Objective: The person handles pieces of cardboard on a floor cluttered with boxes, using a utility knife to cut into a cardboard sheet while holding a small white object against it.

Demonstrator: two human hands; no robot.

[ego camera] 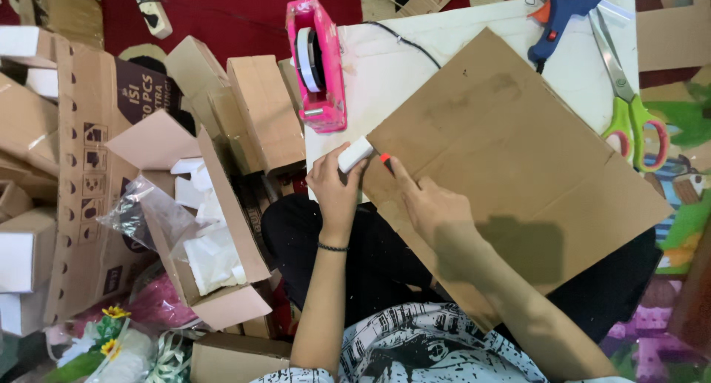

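**A:** What's being held here?

**B:** A small white block [355,154] is pinched in the left hand [335,192], fingers closed round it, right at the left corner of the big cardboard sheet [511,168]. An orange-tipped tool [386,161] is gripped by the right hand [433,205], pressed on the sheet.

**A:** And the sheet?

**B:** It's laid tilted across the white desk [385,64], overhanging its near edge. A pink tape dispenser [318,64] is stood at the desk's left edge, green scissors [629,109] and a blue glue gun [559,12] near the far right corner.
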